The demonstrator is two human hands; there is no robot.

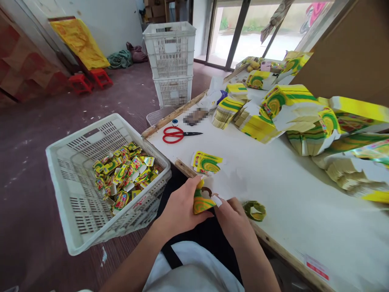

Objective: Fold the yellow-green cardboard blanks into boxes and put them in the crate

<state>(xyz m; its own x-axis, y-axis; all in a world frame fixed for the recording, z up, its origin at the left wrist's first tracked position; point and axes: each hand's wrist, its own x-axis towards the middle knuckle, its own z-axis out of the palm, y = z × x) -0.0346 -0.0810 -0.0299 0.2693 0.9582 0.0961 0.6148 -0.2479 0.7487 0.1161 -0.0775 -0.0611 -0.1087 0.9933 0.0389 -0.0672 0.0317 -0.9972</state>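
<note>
My left hand [182, 205] is wrapped around a small yellow and green carton [202, 202] just off the table's front edge. Its near end faces my right hand [232, 217], whose thumb and fingers pinch the carton's white flap. Inside the carton a dark brown curved edge shows; what it belongs to I cannot make out. A flat printed carton piece [208, 163] lies on the table beyond my hands. To the right of my right hand, a curled green and yellow roll [254, 211] rests by the table edge.
A white plastic crate [75, 227] with several small cartons stands left of the table. Red-handled scissors [174, 135] and a small spool [175, 122] lie near the table corner. Stacks of flat cartons [258, 125] cover the right and far side. Stacked white crates [172, 52] stand behind.
</note>
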